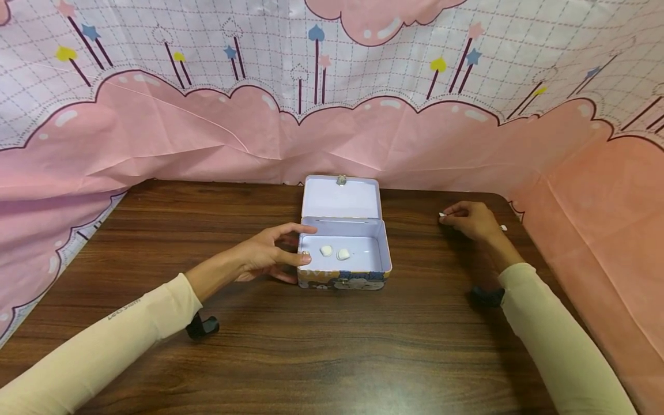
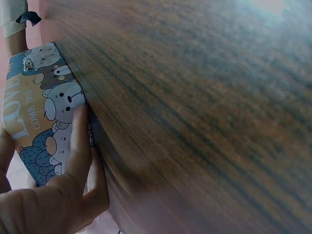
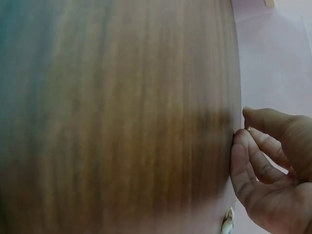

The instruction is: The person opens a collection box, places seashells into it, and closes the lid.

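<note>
An open tin box (image 1: 344, 280) with a pale lavender inside and cartoon bears on its outer wall stands mid-table. In the left wrist view, its printed wall (image 2: 36, 112) reads LOVE. My left hand (image 1: 267, 253) grips the box at its left end, fingers against the outer wall and over the rim. Inside the box lie two white shells (image 1: 343, 254), and a small pale piece shows beside my fingertip. Off to the right, my right hand (image 1: 471, 220) pinches a small white shell (image 1: 442, 215) between thumb and fingertips, mostly hidden in the right wrist view.
Another small shell (image 1: 504, 227) lies near the table's right edge, just beyond my right hand; the right wrist view has a shell (image 3: 227, 222) at the edge too. The tin's hinged lid (image 1: 340, 197) leans back. A patterned pink cloth (image 1: 249, 138) hangs behind the brown wooden table (image 1: 311, 351).
</note>
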The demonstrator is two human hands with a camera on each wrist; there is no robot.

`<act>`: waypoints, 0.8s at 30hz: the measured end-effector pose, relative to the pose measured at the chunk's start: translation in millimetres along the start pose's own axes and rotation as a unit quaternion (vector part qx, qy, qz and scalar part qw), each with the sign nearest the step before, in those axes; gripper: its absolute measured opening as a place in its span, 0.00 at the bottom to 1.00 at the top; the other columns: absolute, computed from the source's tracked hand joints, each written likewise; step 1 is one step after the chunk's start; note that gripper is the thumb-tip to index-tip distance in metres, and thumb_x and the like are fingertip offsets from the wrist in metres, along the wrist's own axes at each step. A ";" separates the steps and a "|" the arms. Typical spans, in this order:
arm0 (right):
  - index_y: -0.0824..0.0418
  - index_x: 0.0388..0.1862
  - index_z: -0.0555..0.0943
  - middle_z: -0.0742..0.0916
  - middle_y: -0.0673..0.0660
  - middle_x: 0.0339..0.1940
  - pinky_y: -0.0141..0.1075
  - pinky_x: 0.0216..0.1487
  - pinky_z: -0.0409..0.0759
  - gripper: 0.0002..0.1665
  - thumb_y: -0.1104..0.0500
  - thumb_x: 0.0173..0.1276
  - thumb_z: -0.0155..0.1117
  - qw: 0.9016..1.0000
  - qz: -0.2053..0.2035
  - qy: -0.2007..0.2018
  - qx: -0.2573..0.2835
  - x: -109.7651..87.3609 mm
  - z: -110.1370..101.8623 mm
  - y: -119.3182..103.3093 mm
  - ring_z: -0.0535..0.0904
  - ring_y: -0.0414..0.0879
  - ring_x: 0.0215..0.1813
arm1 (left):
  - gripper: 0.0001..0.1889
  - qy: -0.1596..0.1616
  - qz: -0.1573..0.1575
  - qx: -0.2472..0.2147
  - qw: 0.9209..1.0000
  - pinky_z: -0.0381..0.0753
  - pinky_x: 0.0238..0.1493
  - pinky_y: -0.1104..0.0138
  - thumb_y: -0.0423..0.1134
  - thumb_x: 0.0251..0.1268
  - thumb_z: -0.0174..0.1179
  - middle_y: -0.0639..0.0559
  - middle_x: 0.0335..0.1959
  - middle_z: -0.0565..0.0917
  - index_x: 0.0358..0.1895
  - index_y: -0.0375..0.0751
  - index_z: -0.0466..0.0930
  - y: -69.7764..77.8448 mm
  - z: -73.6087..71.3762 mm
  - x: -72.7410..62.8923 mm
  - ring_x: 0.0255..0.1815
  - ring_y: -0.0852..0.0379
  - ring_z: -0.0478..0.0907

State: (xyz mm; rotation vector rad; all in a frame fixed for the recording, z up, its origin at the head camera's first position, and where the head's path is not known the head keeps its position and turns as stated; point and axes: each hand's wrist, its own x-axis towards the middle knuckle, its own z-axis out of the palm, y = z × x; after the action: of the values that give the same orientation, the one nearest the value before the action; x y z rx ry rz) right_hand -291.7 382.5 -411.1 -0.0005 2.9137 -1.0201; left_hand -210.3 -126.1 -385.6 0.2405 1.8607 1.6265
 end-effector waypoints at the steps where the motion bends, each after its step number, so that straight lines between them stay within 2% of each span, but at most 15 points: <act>1: 0.69 0.63 0.87 0.92 0.72 0.61 0.26 0.40 0.85 0.26 0.49 0.83 0.73 1.000 -0.001 -0.002 0.004 -0.2 -0.5 0.3 0.87 0.39 0.42 | 0.40 0.000 0.000 0.001 1.000 0.95 0.62 0.39 0.34 0.77 0.74 0.30 0.86 0.59 0.87 0.56 0.69 -0.2 -0.2 0.1 0.72 0.28 0.80; 6: 0.68 0.65 0.87 0.92 0.72 0.61 0.30 0.42 0.86 0.28 0.46 0.83 0.73 1.000 -0.007 -0.004 0.005 -1.8 -2.8 1.1 0.90 0.47 0.46 | 0.40 0.001 0.003 0.003 1.000 0.95 0.62 0.39 0.34 0.77 0.74 0.30 0.85 0.60 0.87 0.55 0.69 -0.1 -0.7 0.7 0.70 0.31 0.81; 13: 0.66 0.66 0.88 0.94 0.69 0.58 0.30 0.40 0.87 0.27 0.46 0.83 0.74 1.000 -0.022 0.007 0.010 -11.3 -2.5 -3.6 0.91 0.47 0.45 | 0.41 0.000 0.003 0.006 1.000 0.95 0.62 0.40 0.34 0.77 0.75 0.31 0.85 0.59 0.88 0.54 0.67 -2.2 -0.2 3.6 0.70 0.33 0.81; 17: 0.63 0.67 0.89 0.94 0.69 0.60 0.32 0.43 0.90 0.27 0.45 0.83 0.74 0.999 -0.033 0.012 0.009 -18.8 -0.7 -10.2 0.93 0.52 0.49 | 0.41 -0.002 0.005 0.006 1.000 0.95 0.63 0.39 0.34 0.77 0.75 0.31 0.85 0.59 0.89 0.53 0.67 -2.5 0.2 3.6 0.70 0.33 0.80; 19: 0.62 0.67 0.89 0.93 0.69 0.62 0.37 0.50 0.90 0.27 0.44 0.83 0.73 0.999 -0.035 0.012 0.006 -22.0 0.7 -14.3 0.92 0.56 0.55 | 0.41 -0.001 0.004 0.004 1.000 0.95 0.63 0.38 0.34 0.77 0.74 0.30 0.85 0.59 0.89 0.53 0.67 -2.0 0.3 3.3 0.70 0.33 0.80; 24: 0.59 0.70 0.88 0.90 0.70 0.69 0.60 0.68 0.86 0.29 0.42 0.83 0.73 0.999 -0.032 0.003 0.012 -29.2 3.1 -25.8 0.85 0.67 0.70 | 0.41 0.001 0.005 0.000 1.000 0.94 0.63 0.37 0.33 0.77 0.74 0.29 0.84 0.60 0.88 0.52 0.67 -1.0 0.3 2.4 0.70 0.33 0.80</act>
State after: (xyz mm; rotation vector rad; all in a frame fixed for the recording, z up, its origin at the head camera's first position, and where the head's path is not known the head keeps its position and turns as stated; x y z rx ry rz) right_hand -262.9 361.0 -396.0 -0.0909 2.9254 -1.0666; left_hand -211.8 -124.8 -387.3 0.2489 1.8631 1.6330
